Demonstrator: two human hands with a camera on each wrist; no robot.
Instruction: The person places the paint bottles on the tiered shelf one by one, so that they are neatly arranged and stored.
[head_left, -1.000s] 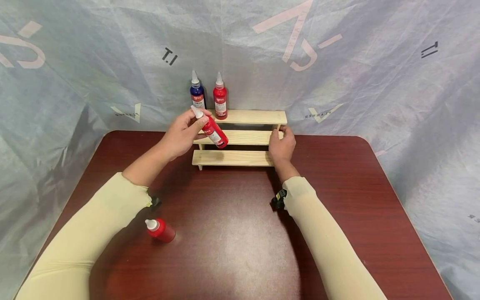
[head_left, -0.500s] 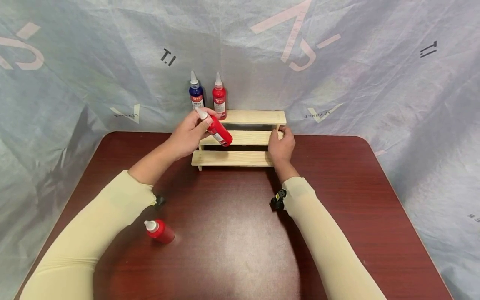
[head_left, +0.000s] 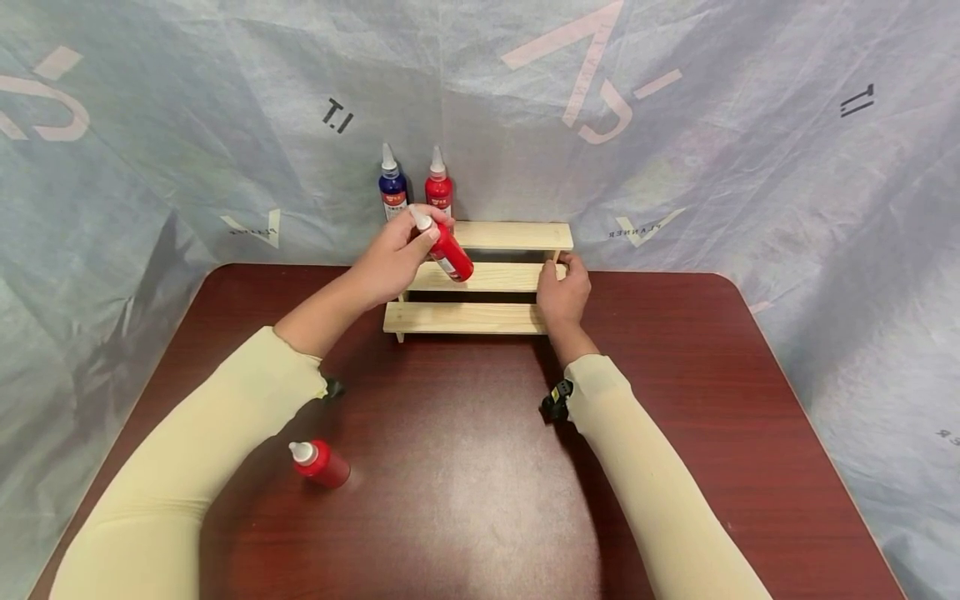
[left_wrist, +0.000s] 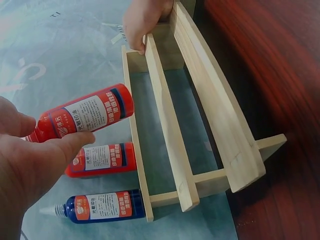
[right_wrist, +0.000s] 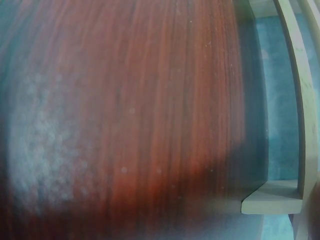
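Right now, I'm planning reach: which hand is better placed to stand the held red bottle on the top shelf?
Probably the left hand: it holds the tilted red bottle near the top shelf, while the right hand grips the right end of the rack.

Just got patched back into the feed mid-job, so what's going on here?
A person's left hand holds a red bottle, tilted, near the rack. The right hand grips the rack's right end. On the top shelf stand a blue bottle and a second red bottle. A third red bottle stands on the table.
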